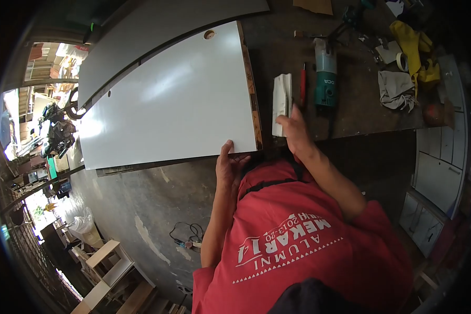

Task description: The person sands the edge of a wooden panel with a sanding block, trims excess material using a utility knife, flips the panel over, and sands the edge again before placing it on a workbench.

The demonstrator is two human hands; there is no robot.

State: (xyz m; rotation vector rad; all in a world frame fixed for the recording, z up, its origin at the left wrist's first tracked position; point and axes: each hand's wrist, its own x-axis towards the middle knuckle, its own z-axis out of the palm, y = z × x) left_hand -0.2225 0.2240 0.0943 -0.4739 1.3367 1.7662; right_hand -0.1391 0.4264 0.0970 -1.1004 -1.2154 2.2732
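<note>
A large white panel (167, 97) lies on the dark workbench, with a round hole near its far right corner. Its right edge is brown and rough, with patchy marks. My left hand (228, 165) grips the panel's near edge close to the right corner, thumb on top and the other fingers under it. To the right of the panel, my right hand (295, 133) is closed on the near end of a white oblong piece (282, 94) with a ridged top; its exact kind I cannot tell. Just beyond that hand lies a slim red tool (303, 83), perhaps a pen or a cutter.
A green DCA power tool (326, 78) lies on the bench (358, 118). Farther right are yellow gloves (411, 47), a tape roll (402, 62) and a crumpled pale cloth (396, 89). A grey board (157, 42) lies behind the panel. Corded gear (188, 242) sits on the floor.
</note>
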